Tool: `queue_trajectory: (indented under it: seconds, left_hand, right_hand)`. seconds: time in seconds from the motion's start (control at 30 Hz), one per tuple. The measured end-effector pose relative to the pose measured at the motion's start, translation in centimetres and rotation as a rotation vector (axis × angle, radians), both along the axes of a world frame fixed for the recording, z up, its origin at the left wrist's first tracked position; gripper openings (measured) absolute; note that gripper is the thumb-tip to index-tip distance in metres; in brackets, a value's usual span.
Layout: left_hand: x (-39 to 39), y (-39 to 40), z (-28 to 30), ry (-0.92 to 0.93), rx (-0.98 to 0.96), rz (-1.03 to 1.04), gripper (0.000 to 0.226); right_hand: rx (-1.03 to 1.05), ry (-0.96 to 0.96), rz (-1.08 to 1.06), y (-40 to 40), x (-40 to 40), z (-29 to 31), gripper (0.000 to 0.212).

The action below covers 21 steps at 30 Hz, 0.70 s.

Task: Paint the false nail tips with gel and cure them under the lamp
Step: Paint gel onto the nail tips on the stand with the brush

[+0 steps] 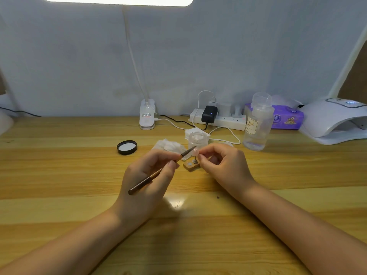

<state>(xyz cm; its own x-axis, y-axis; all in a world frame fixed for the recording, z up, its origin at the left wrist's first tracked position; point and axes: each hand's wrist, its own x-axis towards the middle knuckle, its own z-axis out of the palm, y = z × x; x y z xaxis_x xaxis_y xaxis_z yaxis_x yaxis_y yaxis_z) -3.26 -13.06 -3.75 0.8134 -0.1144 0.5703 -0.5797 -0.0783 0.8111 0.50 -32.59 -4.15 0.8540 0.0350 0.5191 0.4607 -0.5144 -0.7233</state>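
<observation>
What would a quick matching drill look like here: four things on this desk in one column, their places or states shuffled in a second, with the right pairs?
Things:
1. brush
2. nail tip
3. black lid
4. curing lamp

Places or states:
A. lying on the table left of the open jar
B. at the far right edge of the table
C. gripped in the left hand
D. pinched by the right hand

Pairs: 1-C, 2-D, 3-A, 4-B
</observation>
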Motion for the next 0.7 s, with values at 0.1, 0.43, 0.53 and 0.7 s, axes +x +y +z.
queue_trajectory:
  seconds: [0.1,0.43,0.53,0.7]
  left_hand:
    - [0.00,-0.14,0.07,-0.011,0.049,0.016,0.016]
    - [-0.06,0.09,0.04,-0.017,0.035,0.021,0.020]
    - [0.12,-0.10,-0.08,-0.004,0.040,0.031,0.016]
    - [-0.03,0.12,0.14,-0.021,0.114,-0.006,0.019]
  right_hand:
    - [-0.041,-0.025,-0.021,0.10,-0.02,0.05,0.010]
    - [-0.057,-0.040,-0.050,0.01,0.05,0.11,0.010]
    - [-0.069,-0.040,-0.045,0.02,0.05,0.10,0.010]
    - [-0.073,-0.049,-0.059,0.02,0.05,0.08,0.010]
